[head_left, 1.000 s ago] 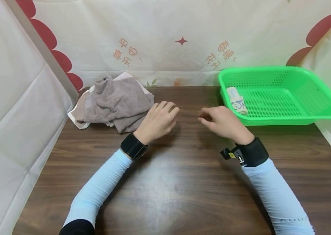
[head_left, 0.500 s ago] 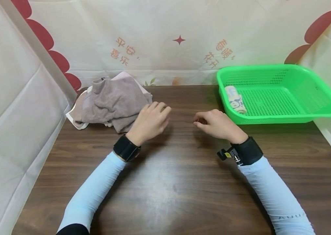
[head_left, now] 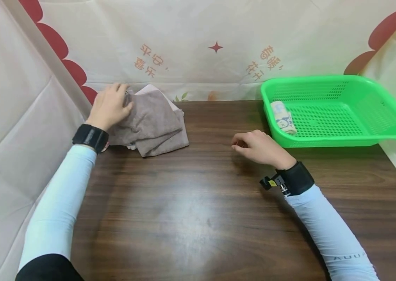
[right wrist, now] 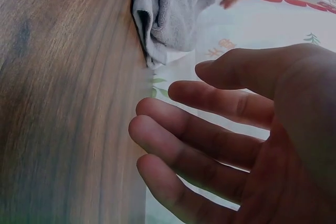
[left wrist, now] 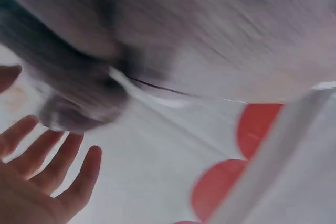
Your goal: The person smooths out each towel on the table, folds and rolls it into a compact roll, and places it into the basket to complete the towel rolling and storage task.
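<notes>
A crumpled pile of grey towels [head_left: 156, 121] lies at the back left of the table, with a white-edged piece under it. My left hand [head_left: 109, 106] is over the pile's left end. In the left wrist view its fingers [left wrist: 84, 182] are spread beside a bunched bit of towel [left wrist: 73, 114], not closed on it; motion blurs the cloth. Nothing is held by my right hand [head_left: 263, 148], which hovers over the table left of the green basket with fingers loosely bent, as the right wrist view also shows.
The green plastic basket [head_left: 328, 143] stands at the back right; a rolled, patterned white cloth [head_left: 284, 118] lies inside at its left end. Printed white sheeting [head_left: 198, 23] walls the back and sides of the wooden table [head_left: 184, 210].
My left hand has swung left from the pile's right side to its left end, uncovering the towel's right corner. The right hand shifted slightly left at first, then stayed put.
</notes>
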Available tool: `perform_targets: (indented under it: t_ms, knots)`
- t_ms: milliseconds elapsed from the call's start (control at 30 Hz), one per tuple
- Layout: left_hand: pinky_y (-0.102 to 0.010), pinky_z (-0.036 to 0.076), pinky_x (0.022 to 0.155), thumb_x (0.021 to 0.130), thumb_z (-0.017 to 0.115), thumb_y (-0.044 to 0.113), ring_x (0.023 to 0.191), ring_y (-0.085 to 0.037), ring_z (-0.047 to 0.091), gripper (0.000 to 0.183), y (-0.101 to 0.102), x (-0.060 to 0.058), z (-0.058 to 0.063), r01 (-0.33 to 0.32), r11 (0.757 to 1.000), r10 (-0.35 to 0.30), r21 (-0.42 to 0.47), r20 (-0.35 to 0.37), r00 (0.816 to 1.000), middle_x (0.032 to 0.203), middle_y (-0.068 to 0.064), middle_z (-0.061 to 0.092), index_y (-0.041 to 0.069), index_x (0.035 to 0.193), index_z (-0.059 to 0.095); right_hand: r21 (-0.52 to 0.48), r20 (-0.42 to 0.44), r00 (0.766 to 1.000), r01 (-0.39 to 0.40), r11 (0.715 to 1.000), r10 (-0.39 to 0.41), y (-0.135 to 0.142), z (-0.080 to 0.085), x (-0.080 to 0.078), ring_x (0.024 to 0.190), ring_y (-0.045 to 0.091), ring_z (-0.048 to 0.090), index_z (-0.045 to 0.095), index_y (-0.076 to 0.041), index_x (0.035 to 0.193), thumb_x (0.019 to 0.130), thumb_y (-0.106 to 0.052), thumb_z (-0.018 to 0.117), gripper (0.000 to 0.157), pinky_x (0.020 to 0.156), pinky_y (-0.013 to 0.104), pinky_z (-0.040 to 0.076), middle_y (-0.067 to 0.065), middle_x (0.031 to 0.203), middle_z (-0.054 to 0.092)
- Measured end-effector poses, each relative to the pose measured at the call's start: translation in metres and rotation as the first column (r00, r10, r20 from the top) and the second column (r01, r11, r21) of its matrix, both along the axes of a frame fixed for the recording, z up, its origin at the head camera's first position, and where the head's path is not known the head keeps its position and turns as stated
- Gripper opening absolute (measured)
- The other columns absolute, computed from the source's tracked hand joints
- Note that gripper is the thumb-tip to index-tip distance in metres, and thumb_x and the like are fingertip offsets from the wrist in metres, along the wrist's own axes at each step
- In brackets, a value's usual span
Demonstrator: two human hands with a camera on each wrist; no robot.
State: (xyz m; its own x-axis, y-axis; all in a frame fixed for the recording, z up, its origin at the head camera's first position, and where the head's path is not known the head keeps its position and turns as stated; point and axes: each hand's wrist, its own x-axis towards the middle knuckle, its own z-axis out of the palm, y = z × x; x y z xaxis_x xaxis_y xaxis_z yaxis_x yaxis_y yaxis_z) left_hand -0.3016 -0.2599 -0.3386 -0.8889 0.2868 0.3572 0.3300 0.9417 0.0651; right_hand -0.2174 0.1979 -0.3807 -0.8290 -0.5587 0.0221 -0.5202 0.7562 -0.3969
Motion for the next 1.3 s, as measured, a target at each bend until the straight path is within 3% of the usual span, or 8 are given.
perform_targets:
  t_ms: [133, 267, 433, 567, 733, 933, 1100, 1300]
  knots:
    - [-0.062, 0.049, 0.085, 0.096, 0.067, 0.029, 0.104, -0.046, 0.062, 0.045, -0.019, -0.01, -0.001, -0.033, 0.999, 0.035, -0.017, 0.165, 0.986, 0.11, -0.025, 0.068, 0.0, 0.129, 0.059, -0.005, 0.012, 1.0, -0.009, 1.0, 0.009, 0.0, -0.001, -0.001, 0.078, 0.014, 0.063, 0.075, -0.013, 0.112, 0.103, -0.024, 0.061, 0.02, 0.07, 0.033, 0.049, 0.0, 0.094, 0.076]
    - [-0.056, 0.047, 0.077, 0.096, 0.067, 0.023, 0.089, -0.04, 0.059, 0.026, -0.021, -0.016, -0.007, 0.007, 1.0, -0.005, -0.01, 0.206, 0.979, 0.095, -0.021, 0.065, 0.002, 0.111, 0.061, -0.005, 0.016, 1.0, -0.011, 1.0, 0.011, 0.001, -0.003, -0.003, 0.082, 0.015, 0.066, 0.075, -0.012, 0.114, 0.103, -0.023, 0.061, 0.021, 0.072, 0.035, 0.051, 0.001, 0.097, 0.077]
    - [-0.055, 0.046, 0.071, 0.098, 0.063, 0.014, 0.083, -0.037, 0.058, 0.007, -0.019, -0.016, -0.01, 0.048, 0.999, -0.044, -0.023, 0.143, 0.989, 0.087, -0.014, 0.063, 0.01, 0.098, 0.056, -0.004, 0.03, 0.999, -0.021, 1.0, 0.021, 0.001, -0.006, -0.003, 0.08, 0.015, 0.065, 0.075, -0.011, 0.113, 0.103, -0.022, 0.061, 0.021, 0.073, 0.034, 0.051, 0.002, 0.097, 0.076]
    - [-0.061, 0.049, 0.067, 0.099, 0.06, 0.013, 0.084, -0.041, 0.063, 0.004, -0.016, -0.01, -0.005, 0.031, 0.999, -0.029, -0.022, 0.084, 0.996, 0.091, -0.013, 0.069, 0.014, 0.103, 0.061, -0.006, 0.026, 0.999, -0.026, 1.0, 0.026, 0.002, -0.008, -0.004, 0.078, 0.014, 0.064, 0.075, -0.011, 0.112, 0.103, -0.022, 0.061, 0.02, 0.072, 0.034, 0.05, 0.001, 0.096, 0.076]
    - [-0.061, 0.049, 0.066, 0.1, 0.059, 0.011, 0.086, -0.043, 0.065, 0.007, -0.007, 0.0, 0.016, 0.049, 0.999, -0.049, -0.015, -0.008, 0.999, 0.098, -0.014, 0.069, 0.013, 0.106, 0.062, -0.005, 0.022, 0.999, -0.03, 1.0, 0.031, 0.005, -0.008, -0.004, 0.079, 0.014, 0.064, 0.075, -0.011, 0.112, 0.103, -0.022, 0.061, 0.021, 0.072, 0.034, 0.05, 0.002, 0.096, 0.077]
    - [-0.057, 0.048, 0.07, 0.099, 0.055, 0.003, 0.087, -0.041, 0.063, 0.014, 0.024, 0.018, 0.049, 0.147, 0.989, -0.149, -0.021, -0.117, 0.982, 0.103, -0.016, 0.068, 0.009, 0.11, 0.062, 0.004, 0.024, 0.999, -0.029, 1.0, 0.029, 0.006, -0.006, -0.005, 0.079, 0.014, 0.064, 0.075, -0.011, 0.112, 0.103, -0.023, 0.061, 0.021, 0.073, 0.034, 0.05, 0.001, 0.096, 0.076]
    - [-0.053, 0.049, 0.067, 0.101, 0.055, 0.004, 0.08, -0.039, 0.061, 0.017, 0.06, 0.036, 0.071, 0.254, 0.966, -0.257, -0.041, -0.235, 0.937, 0.096, -0.016, 0.065, 0.008, 0.115, 0.065, 0.002, 0.029, 0.999, -0.033, 0.999, 0.033, 0.007, -0.006, -0.005, 0.078, 0.014, 0.065, 0.075, -0.011, 0.113, 0.103, -0.023, 0.061, 0.021, 0.072, 0.034, 0.051, 0.001, 0.096, 0.076]
    - [-0.048, 0.049, 0.063, 0.103, 0.052, 0.002, 0.073, -0.035, 0.058, 0.015, 0.105, 0.056, 0.089, 0.417, 0.907, -0.403, -0.058, -0.414, 0.817, 0.09, -0.014, 0.065, 0.006, 0.106, 0.067, -0.027, 0.009, 1.0, -0.025, 0.999, 0.025, 0.008, -0.005, -0.005, 0.081, 0.014, 0.066, 0.075, -0.01, 0.114, 0.103, -0.022, 0.06, 0.021, 0.074, 0.036, 0.052, 0.003, 0.097, 0.077]
